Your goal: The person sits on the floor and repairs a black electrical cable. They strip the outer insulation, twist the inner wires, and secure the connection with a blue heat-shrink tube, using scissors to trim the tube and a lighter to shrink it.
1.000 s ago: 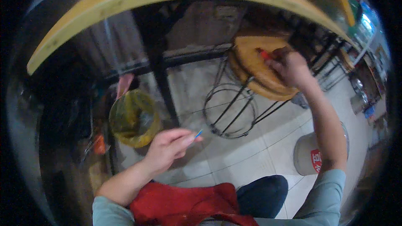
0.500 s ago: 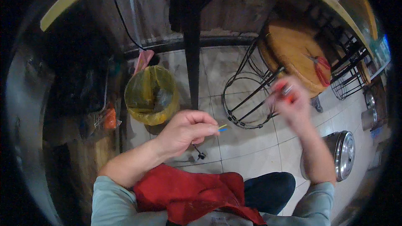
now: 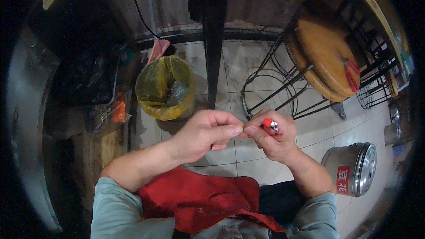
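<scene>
Brought inward from beside the stool (image 3: 330,57), the right hand (image 3: 279,139) is met by the left hand (image 3: 206,135); both are pinched at one spot, what lies between being hidden, while a red metal-ended object (image 3: 268,125) is gripped in the right.

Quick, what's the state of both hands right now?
Left hand: closed in a thumb-and-finger pinch; what's between cannot be told.
Right hand: closed, holding a red cylindrical object with a shiny metal end.
</scene>
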{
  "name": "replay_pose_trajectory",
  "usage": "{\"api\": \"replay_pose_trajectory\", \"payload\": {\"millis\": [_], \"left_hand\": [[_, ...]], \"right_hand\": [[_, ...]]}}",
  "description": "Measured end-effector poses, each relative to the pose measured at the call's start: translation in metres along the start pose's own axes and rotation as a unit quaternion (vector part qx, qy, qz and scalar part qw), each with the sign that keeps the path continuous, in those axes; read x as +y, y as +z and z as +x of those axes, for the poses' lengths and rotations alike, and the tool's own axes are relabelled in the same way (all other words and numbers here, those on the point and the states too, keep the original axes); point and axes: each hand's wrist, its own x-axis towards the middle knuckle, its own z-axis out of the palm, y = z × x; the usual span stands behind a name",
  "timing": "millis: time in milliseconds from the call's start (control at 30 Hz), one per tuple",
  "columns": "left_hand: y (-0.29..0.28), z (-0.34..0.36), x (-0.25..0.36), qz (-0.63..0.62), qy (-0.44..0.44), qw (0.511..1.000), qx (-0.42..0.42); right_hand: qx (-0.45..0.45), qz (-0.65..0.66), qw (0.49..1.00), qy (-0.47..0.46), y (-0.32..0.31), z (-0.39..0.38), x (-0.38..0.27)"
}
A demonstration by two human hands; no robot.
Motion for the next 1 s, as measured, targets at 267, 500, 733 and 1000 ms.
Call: {"api": "replay_pose_trajectory", "payload": {"millis": [267, 500, 733, 1000], "left_hand": [[0.002, -0.002, -0.002, 0.422, 0.321, 0.841, 0.111], [-0.003, -0.006, 0.008, 0.483, 0.273, 0.82, 0.143], [0.004, -0.009, 0.01, 0.424, 0.19, 0.869, 0.169], [-0.006, -0.008, -0.002, 0.326, 0.155, 0.925, 0.119]], "right_hand": [[0.063, 0.166, 0.969, 0.171, 0.013, -0.005, -0.012], [0.023, 0.303, 0.913, 0.272, 0.007, -0.008, 0.023], [0.044, 0.265, 0.931, 0.248, 0.022, -0.011, 0.028], [0.031, -0.046, 0.989, 0.135, 0.022, -0.008, 0.034]]}}
